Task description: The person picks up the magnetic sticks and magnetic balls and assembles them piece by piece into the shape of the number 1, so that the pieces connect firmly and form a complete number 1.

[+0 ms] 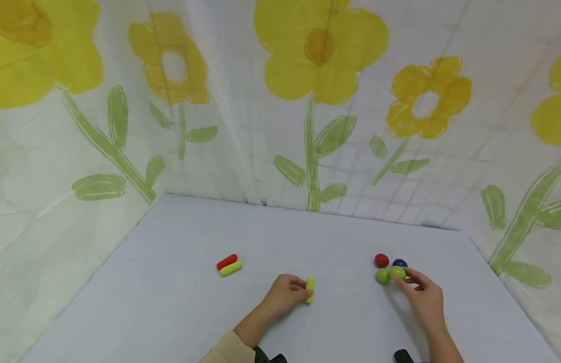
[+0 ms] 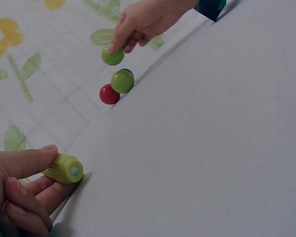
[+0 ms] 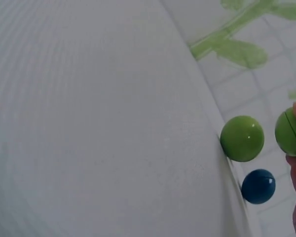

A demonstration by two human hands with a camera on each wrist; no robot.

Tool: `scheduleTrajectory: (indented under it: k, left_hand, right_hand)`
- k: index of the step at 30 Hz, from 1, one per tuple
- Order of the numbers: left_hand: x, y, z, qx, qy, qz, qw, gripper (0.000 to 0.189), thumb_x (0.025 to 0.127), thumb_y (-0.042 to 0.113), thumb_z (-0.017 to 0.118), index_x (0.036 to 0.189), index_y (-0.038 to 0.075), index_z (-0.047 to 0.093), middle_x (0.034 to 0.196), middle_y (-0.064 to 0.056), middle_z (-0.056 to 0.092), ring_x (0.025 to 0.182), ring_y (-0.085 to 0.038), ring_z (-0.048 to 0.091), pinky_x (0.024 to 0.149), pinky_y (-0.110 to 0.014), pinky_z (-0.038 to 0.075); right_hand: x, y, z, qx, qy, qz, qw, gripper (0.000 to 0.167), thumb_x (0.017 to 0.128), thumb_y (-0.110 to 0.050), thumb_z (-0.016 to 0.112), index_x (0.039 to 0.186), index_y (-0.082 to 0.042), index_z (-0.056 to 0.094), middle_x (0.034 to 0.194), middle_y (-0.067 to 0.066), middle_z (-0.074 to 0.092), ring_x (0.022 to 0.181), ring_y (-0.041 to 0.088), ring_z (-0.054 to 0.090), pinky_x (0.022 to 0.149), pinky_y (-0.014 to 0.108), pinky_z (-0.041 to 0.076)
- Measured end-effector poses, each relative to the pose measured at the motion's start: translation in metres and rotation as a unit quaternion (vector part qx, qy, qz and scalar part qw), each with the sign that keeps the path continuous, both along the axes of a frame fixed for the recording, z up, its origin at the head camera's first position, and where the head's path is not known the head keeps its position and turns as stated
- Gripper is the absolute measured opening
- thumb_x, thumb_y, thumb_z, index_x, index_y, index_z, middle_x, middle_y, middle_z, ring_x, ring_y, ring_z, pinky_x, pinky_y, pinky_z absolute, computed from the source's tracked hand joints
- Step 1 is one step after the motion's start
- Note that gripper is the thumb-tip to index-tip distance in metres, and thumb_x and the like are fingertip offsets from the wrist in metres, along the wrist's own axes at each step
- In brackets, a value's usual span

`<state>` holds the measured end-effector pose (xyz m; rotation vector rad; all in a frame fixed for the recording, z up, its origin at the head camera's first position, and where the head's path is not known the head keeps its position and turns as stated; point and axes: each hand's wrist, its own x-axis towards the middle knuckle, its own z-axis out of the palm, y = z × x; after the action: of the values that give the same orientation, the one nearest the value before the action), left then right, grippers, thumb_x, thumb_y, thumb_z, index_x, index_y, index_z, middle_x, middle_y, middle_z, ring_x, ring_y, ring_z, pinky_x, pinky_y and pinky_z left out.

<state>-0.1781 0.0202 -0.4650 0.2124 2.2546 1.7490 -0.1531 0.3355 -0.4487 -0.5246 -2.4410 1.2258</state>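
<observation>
My left hand point(image 1: 284, 293) pinches a yellow-green stick point(image 1: 310, 290) between thumb and fingers. In the left wrist view, that stick point(image 2: 64, 168) shows a pale round spot on its end. Over at the right, my right hand point(image 1: 425, 298) pinches a green ball point(image 1: 397, 273) with a dark seam line, seen in the right wrist view. A second green ball point(image 1: 382, 276) sits just left of it. Behind them are a red ball point(image 1: 381, 260) and a blue ball point(image 1: 400, 262); the left wrist view mostly hides the blue one.
Left of the hands, a red stick point(image 1: 227, 261) and another yellow-green stick point(image 1: 231, 268) lie side by side on the white table point(image 1: 171, 307). A curtain point(image 1: 235, 151) painted with yellow flowers hangs behind the table's far edge.
</observation>
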Motion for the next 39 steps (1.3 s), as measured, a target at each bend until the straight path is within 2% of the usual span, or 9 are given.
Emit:
scheduleTrajectory:
  k: [4,8,17,22,25,29,36,39]
  left_hand:
    - [0.000,0.000,-0.001,0.002,-0.002,-0.003,1.0000,0.019,0.083,0.010,0.077,0.093,-0.002,0.067,0.075,0.000,0.063,0.066,-0.010,0.053,0.055,-0.024,0.041]
    - [0.001,0.000,-0.002,0.004,-0.003,-0.002,1.0000,0.018,0.083,0.011,0.077,0.092,-0.001,0.067,0.075,0.000,0.063,0.065,-0.009,0.051,0.054,-0.024,0.040]
    - [0.001,0.001,-0.001,0.006,-0.003,-0.004,1.0000,0.017,0.083,0.010,0.077,0.092,-0.002,0.067,0.074,0.000,0.063,0.064,-0.009,0.051,0.053,-0.023,0.039]
    - [0.001,0.002,-0.001,0.002,-0.008,-0.003,1.0000,0.017,0.083,0.010,0.077,0.092,-0.001,0.067,0.074,0.001,0.063,0.064,-0.009,0.051,0.053,-0.023,0.038]
    - [0.000,0.002,-0.001,-0.001,-0.012,-0.001,0.9999,0.018,0.083,0.010,0.077,0.092,-0.001,0.067,0.074,0.000,0.063,0.065,-0.009,0.051,0.053,-0.023,0.039]
    - [0.000,0.001,-0.002,-0.007,-0.012,0.001,0.9999,0.018,0.083,0.011,0.077,0.092,-0.001,0.067,0.075,0.000,0.063,0.066,-0.010,0.052,0.054,-0.023,0.040]
    - [-0.001,0.000,-0.003,-0.012,-0.014,0.001,0.9998,0.018,0.083,0.013,0.077,0.092,0.001,0.067,0.076,0.001,0.063,0.067,-0.010,0.053,0.055,-0.024,0.041]
    - [-0.002,0.000,-0.003,-0.010,-0.014,-0.001,0.9999,0.018,0.083,0.013,0.077,0.092,0.001,0.067,0.076,0.001,0.063,0.068,-0.010,0.053,0.054,-0.024,0.041]
  right_hand:
    - [-0.001,-0.005,0.003,0.001,0.022,0.006,0.9997,0.039,0.084,-0.016,0.078,0.117,0.001,0.066,0.091,0.001,0.066,0.080,0.002,0.050,0.067,0.017,0.035]
    - [-0.003,-0.011,0.005,0.002,0.046,0.019,0.9988,0.038,0.082,-0.013,0.079,0.114,0.002,0.067,0.087,0.001,0.063,0.079,0.005,0.050,0.066,0.016,0.035]
    - [-0.009,-0.026,0.011,-0.017,0.085,0.046,0.9952,0.034,0.077,-0.005,0.081,0.108,0.003,0.068,0.079,-0.008,0.058,0.075,-0.001,0.047,0.064,0.016,0.033]
    - [-0.014,-0.035,0.011,-0.012,0.091,0.064,0.9937,0.040,0.077,-0.005,0.081,0.114,0.003,0.067,0.081,-0.003,0.059,0.073,0.003,0.046,0.060,0.016,0.034]
    - [-0.017,-0.041,0.011,-0.005,0.094,0.086,0.9918,0.044,0.078,-0.006,0.081,0.118,0.005,0.065,0.089,0.003,0.061,0.075,0.004,0.046,0.062,0.015,0.036]
    - [-0.021,-0.049,0.010,-0.003,0.093,0.112,0.9894,0.040,0.079,-0.007,0.081,0.114,0.005,0.068,0.094,0.010,0.062,0.079,0.004,0.048,0.064,0.014,0.037]
    - [-0.029,-0.061,0.010,-0.038,0.091,0.124,0.9874,0.038,0.077,-0.003,0.082,0.111,0.003,0.069,0.086,0.005,0.058,0.078,0.015,0.050,0.061,0.018,0.036]
    - [-0.033,-0.067,0.010,-0.040,0.088,0.131,0.9867,0.037,0.076,-0.003,0.082,0.110,0.003,0.069,0.084,0.005,0.058,0.076,0.014,0.049,0.060,0.019,0.034]
